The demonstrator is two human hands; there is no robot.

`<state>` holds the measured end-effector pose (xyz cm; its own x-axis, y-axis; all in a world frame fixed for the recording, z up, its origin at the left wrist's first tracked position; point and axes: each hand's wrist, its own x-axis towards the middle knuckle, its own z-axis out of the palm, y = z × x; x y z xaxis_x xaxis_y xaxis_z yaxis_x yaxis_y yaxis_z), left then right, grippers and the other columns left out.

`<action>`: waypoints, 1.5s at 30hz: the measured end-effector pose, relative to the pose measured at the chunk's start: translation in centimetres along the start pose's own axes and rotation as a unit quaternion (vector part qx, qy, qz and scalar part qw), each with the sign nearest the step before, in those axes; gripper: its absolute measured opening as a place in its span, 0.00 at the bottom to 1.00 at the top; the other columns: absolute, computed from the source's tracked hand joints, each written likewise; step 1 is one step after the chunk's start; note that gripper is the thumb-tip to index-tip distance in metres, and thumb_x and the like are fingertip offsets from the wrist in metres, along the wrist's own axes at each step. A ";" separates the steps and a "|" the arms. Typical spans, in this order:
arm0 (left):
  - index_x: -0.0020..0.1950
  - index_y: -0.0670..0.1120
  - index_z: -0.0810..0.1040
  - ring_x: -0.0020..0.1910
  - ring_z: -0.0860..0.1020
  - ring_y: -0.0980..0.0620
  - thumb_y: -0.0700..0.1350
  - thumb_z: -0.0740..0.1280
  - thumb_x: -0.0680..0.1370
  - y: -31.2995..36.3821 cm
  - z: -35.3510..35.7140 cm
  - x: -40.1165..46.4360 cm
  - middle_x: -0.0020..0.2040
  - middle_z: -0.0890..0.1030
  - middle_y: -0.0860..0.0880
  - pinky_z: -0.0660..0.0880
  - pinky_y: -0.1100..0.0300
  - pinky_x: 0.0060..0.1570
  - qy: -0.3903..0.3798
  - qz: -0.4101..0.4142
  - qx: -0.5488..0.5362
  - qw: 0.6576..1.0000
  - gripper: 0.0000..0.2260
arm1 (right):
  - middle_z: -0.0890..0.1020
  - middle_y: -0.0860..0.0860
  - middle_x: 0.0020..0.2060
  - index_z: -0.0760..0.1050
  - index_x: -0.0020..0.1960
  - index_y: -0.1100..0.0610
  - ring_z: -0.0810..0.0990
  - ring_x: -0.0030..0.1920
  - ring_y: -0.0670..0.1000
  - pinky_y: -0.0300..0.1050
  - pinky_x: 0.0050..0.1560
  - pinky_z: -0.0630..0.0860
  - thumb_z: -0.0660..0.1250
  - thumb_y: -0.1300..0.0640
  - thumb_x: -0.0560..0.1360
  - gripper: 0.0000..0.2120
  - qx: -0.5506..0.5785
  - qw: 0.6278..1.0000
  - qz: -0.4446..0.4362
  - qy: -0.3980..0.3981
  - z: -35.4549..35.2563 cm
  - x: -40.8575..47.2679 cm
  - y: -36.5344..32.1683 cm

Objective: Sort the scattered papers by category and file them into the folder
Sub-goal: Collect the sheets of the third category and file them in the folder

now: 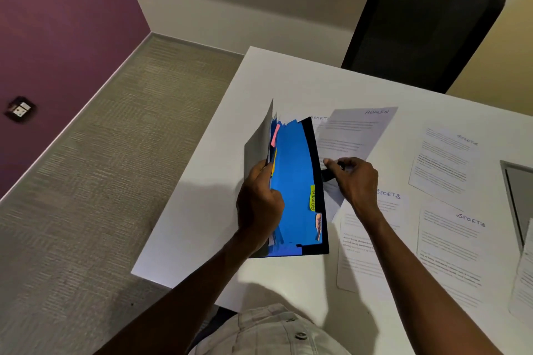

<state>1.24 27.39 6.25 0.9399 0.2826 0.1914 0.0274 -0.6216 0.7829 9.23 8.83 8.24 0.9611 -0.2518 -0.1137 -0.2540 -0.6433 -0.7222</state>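
A blue folder (294,181) with a black edge stands open on the white table (202,210). Its dividers carry tabs: a yellow one reading ADMIN, a pink one higher up, an orange one lower down. My left hand (259,204) grips the raised grey front cover and dividers, holding them apart. My right hand (354,181) pinches a sheet headed ADMIN (354,135), tilted, its lower edge at the folder's black right edge. Sheets headed SPORTS (444,161) (452,251) (386,204) lie flat to the right.
A black mesh chair (421,32) stands behind the table's far edge. A grey flat object (519,190) lies at the right border with more paper (525,282) below it. Carpet (101,181) and a purple wall (57,37) lie to the left, with a socket low on it.
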 end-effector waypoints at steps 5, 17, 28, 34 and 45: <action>0.68 0.40 0.76 0.59 0.81 0.46 0.31 0.68 0.73 -0.4 2.0 -0.2 0.66 0.78 0.45 0.81 0.58 0.52 -0.033 0.013 0.017 0.999 0.23 | 0.84 0.57 0.53 0.81 0.58 0.62 0.82 0.52 0.55 0.40 0.53 0.72 0.66 0.38 0.76 0.28 -0.047 0.996 -0.049 0.057 -2.8 -0.5 -0.8; 0.72 0.47 0.71 0.62 0.77 0.51 0.36 0.70 0.76 0.2 3.4 0.2 0.68 0.74 0.51 0.81 0.57 0.54 -0.099 -0.041 0.018 0.994 0.24 | 0.84 0.47 0.45 0.81 0.53 0.60 0.81 0.46 0.42 0.31 0.52 0.74 0.67 0.67 0.74 0.09 0.052 0.955 -0.247 0.154 -11.4 -3.2 -4.7; 0.67 0.39 0.76 0.61 0.79 0.44 0.31 0.68 0.74 -0.1 2.9 0.3 0.64 0.78 0.43 0.80 0.55 0.56 -0.036 0.016 -0.017 0.999 0.21 | 0.73 0.47 0.68 0.67 0.71 0.56 0.70 0.63 0.34 0.32 0.67 0.67 0.71 0.68 0.73 0.30 0.119 0.982 -0.131 0.059 -9.2 -4.4 -2.7; 0.68 0.42 0.74 0.58 0.80 0.49 0.39 0.67 0.78 -1.5 2.5 0.0 0.66 0.77 0.48 0.83 0.54 0.47 -0.045 0.039 -0.022 0.998 0.18 | 0.72 0.50 0.53 0.36 0.79 0.53 0.72 0.50 0.48 0.41 0.51 0.69 0.71 0.64 0.75 0.51 0.051 0.998 0.014 -0.020 -7.9 -4.4 -1.6; 0.63 0.47 0.74 0.50 0.81 0.54 0.43 0.64 0.78 -0.5 0.8 0.5 0.59 0.78 0.53 0.81 0.67 0.40 -0.052 0.028 -0.032 0.998 0.14 | 0.76 0.38 0.42 0.32 0.78 0.54 0.79 0.36 0.41 0.24 0.34 0.72 0.69 0.61 0.77 0.49 0.018 0.989 -0.118 -0.088 -5.9 -5.4 -1.8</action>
<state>2.01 27.24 5.47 0.9695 0.1699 0.1765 -0.0446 -0.5861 0.8090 3.80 7.08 14.14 0.9980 0.0337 -0.0537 -0.0195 -0.6428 -0.7658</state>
